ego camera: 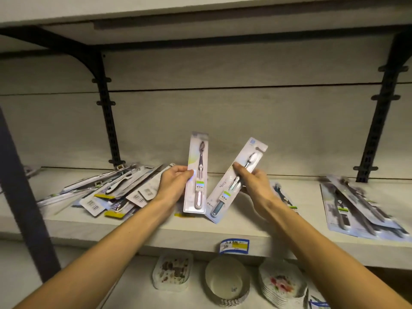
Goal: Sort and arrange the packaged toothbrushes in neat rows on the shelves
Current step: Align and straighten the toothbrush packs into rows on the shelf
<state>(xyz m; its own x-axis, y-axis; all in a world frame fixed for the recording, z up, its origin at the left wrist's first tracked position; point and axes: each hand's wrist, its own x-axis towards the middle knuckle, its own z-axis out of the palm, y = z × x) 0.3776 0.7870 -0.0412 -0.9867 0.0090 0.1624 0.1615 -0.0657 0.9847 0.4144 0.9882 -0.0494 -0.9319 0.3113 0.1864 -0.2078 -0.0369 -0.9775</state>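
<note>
left pack (196,172) upright, right pack (236,179) — seemingly — leaning right

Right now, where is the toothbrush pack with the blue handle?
In the head view, the blue-handled pack is held tilted in the right hand, just right of the upright pack in the left hand, above the shelf.

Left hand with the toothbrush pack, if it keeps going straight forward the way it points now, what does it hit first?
Probably the shelf's back wall. The left hand holds its upright toothbrush pack above the shelf, and nothing shows between pack and wall, though depth is hard to judge.
</note>
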